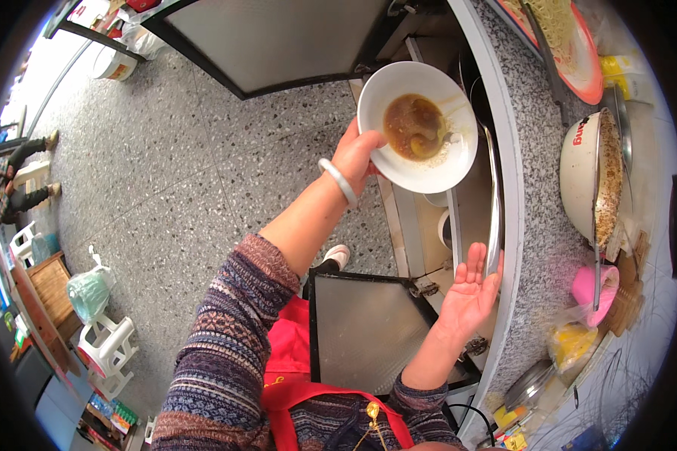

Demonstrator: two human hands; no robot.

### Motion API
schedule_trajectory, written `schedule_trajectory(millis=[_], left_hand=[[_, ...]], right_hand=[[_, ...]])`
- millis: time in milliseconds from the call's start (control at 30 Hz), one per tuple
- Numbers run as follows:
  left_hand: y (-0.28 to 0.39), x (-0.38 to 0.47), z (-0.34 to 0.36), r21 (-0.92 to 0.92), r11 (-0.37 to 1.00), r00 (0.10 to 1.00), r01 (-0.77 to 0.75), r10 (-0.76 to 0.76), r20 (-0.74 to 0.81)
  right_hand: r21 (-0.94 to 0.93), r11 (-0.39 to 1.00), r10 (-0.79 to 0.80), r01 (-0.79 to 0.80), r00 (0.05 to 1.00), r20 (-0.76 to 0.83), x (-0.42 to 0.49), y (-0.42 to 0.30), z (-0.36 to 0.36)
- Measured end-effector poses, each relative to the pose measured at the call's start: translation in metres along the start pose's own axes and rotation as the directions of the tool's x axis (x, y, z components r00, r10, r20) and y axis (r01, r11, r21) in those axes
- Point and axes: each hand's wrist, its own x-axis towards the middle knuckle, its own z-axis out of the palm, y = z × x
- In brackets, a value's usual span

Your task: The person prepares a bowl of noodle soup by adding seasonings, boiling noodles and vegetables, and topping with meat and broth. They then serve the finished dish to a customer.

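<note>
My left hand (361, 151) grips the near-left rim of a white bowl (372, 107), thumb on the inside. The bowl tilts towards me and holds brown sauce (409, 121) with yellowish oil and pale crumbs or powder to one side. Lower right, my right hand (469, 290) is palm up with its fingers fairly straight. A long shiny metal utensil handle (493, 208) lies between its thumb and index finger; the utensil's far end is hidden around the bowl. Both hands are beside the counter edge, over an open cupboard.
Two frosted-panel cupboard doors (282, 39) hang open. On the speckled counter (541, 186) stand a plate of noodles (558, 28), an enamel pot (578, 175) with brown granular contents and a pink container (592, 284). White stools (107, 346) and a seated person (17, 175) are across the floor.
</note>
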Motion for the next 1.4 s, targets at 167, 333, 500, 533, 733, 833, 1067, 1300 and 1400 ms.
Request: schedule_trajectory(millis=[167, 333, 500, 533, 733, 833, 1067, 1300, 1400], left_hand=[[0.004, -0.017, -0.008, -0.088, 0.996, 0.999, -0.023, 0.026, 0.033], [0.022, -0.046, -0.021, -0.148, 0.988, 0.999, -0.039, 0.043, 0.026], [0.047, -0.099, -0.050, -0.182, 0.971, 0.987, -0.158, 0.160, -0.007], [0.052, -0.114, -0.057, -0.166, 0.977, 0.991, -0.131, 0.122, -0.061], [0.089, -0.215, -0.105, -0.182, 0.953, 0.946, -0.244, 0.193, -0.261], [0.102, -0.268, -0.122, -0.224, 0.907, 0.891, -0.357, 0.259, -0.373], [0.141, -0.373, -0.166, -0.250, 0.746, 0.734, -0.617, 0.430, -0.527], [0.204, -0.455, -0.231, -0.212, 0.646, 0.596, -0.733, 0.459, -0.659], [0.237, -0.474, -0.259, -0.119, 0.597, 0.490, -0.793, 0.511, -0.707]], right_hand=[[0.132, 0.991, 0.025, -0.028, 0.999, 0.026, 0.028, 0.014, -0.001], [0.180, 0.982, 0.039, -0.058, 0.993, 0.109, 0.082, 0.039, 0.001], [0.219, 0.970, 0.059, -0.109, 0.973, 0.223, 0.148, 0.069, -0.028], [0.287, 0.952, 0.010, -0.107, 0.947, 0.320, 0.161, 0.075, -0.038], [0.523, 0.814, 0.077, -0.255, 0.938, 0.338, 0.188, 0.092, -0.063], [-0.047, 0.864, 0.504, -0.501, 0.857, 0.107, 0.144, 0.090, -0.011], [-0.380, 0.556, -0.083, 0.739, 0.504, 0.860, 0.031, 0.064, 0.265], [-0.373, -0.190, 0.263, 0.908, 0.413, 0.872, -0.015, 0.086, 0.470], [-0.440, -0.188, 0.362, 0.878, 0.479, 0.800, -0.016, 0.100, 0.501]])
